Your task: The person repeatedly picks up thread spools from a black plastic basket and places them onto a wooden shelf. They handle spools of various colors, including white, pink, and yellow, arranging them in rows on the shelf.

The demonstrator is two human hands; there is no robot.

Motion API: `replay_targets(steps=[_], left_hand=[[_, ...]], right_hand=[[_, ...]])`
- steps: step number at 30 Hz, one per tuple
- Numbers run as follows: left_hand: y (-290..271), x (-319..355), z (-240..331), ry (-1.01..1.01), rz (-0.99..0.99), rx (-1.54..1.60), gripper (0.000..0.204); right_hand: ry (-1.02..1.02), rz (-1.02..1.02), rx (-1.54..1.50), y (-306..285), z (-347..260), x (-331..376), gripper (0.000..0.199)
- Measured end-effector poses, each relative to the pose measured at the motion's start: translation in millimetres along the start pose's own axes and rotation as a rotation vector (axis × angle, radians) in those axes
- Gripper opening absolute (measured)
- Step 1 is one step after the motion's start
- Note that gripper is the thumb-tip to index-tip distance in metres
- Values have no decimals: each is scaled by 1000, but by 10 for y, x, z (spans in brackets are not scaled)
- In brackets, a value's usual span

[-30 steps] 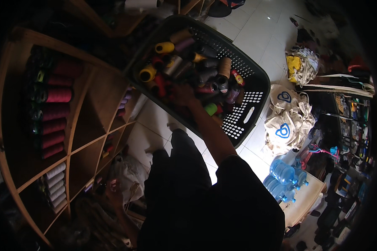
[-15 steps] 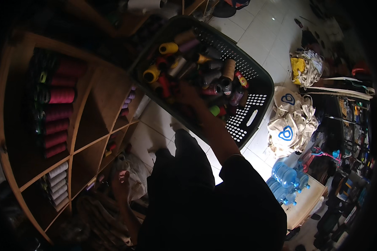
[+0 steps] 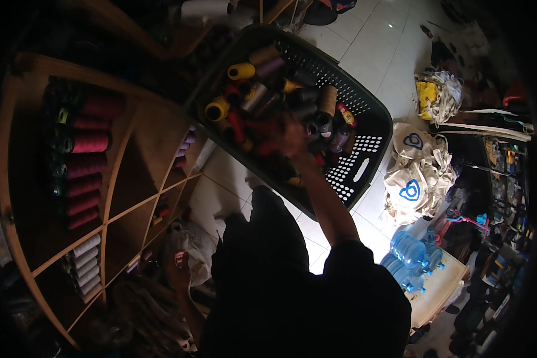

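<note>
My right hand [image 3: 293, 141] reaches down into a dark green plastic basket [image 3: 373, 107], among thread spools of mixed colours. It is blurred, and its fingers are too dark to show whether they grip anything. Red spools [image 3: 237, 126] lie beside it, with a tan cone of thread [image 3: 327, 100] and a black-ended spool [image 3: 324, 124] just beyond. Two yellow spools [image 3: 241, 71] rest toward the basket's left side. Low on the left hangs my left hand [image 3: 178, 268], fingers loosely curled with nothing seen in them, near a pale plastic bag [image 3: 198, 253].
A wooden shelf [image 3: 120, 161] on the left holds pink-red cones [image 3: 89, 142] and white cones [image 3: 86, 265]. Cream bags with blue prints [image 3: 414, 179] are piled on the tiled floor [image 3: 364, 45] to the right. Blue water bottles [image 3: 409, 250] lie closer on that side.
My right hand has shifted right inside the basket, and the green spool seen near my wrist is no longer visible. My left hand has moved slightly down and right.
</note>
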State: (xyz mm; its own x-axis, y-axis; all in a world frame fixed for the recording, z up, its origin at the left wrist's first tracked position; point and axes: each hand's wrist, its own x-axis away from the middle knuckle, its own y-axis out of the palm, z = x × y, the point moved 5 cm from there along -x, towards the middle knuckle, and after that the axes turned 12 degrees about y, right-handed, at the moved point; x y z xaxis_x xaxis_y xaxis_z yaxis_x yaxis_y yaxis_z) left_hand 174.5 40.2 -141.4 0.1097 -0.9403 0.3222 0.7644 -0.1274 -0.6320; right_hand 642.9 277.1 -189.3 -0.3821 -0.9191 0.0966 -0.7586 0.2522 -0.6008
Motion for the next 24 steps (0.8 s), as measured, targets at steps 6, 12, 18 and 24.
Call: replay_targets(steps=[6,12,18,24], left_hand=[[81,18,-241,-36,-15,16,19],[130,-17,-376,58,-70,-9,25],[75,62,-497,-49,-70,-19,24],[76,29,-581,-50,-68,-1,24]], right_hand=[[22,-47,54,-995,26,281,44],[98,-297,475,-950,617,423,37],[1,-264,681,-426,594,487,41],[-415,-450,542,786,518,584,48]])
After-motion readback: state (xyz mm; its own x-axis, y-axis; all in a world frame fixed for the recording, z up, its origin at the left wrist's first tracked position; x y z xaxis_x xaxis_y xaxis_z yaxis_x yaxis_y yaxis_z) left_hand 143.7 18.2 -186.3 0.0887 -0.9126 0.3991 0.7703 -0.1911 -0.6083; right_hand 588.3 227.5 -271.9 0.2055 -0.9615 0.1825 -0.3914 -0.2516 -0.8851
